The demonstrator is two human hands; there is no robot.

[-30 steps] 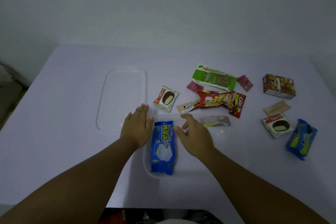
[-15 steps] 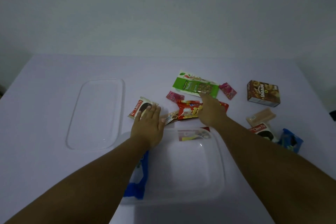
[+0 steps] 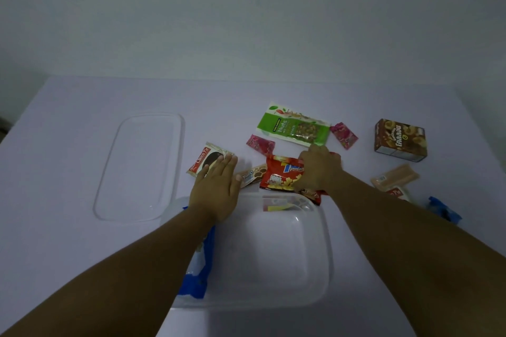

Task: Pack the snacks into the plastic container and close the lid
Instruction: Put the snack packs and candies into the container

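Your right hand [image 3: 319, 169] rests on the red snack bag [image 3: 282, 174], fingers curled down over its right end; I cannot tell whether they have closed on it. Your left hand [image 3: 216, 186] lies flat with fingers spread wide at the far left corner of the clear container [image 3: 315, 268], fingertips touching the Choco Pie packet [image 3: 208, 160]. The container sits on the white counter [image 3: 68, 159] nearest you, with a blue packet [image 3: 198, 268] along its left side under your left forearm. The lid [image 3: 142, 167] lies apart to the left. The green nuts pouch [image 3: 294, 128] and the brown box [image 3: 399, 139] lie farther right.
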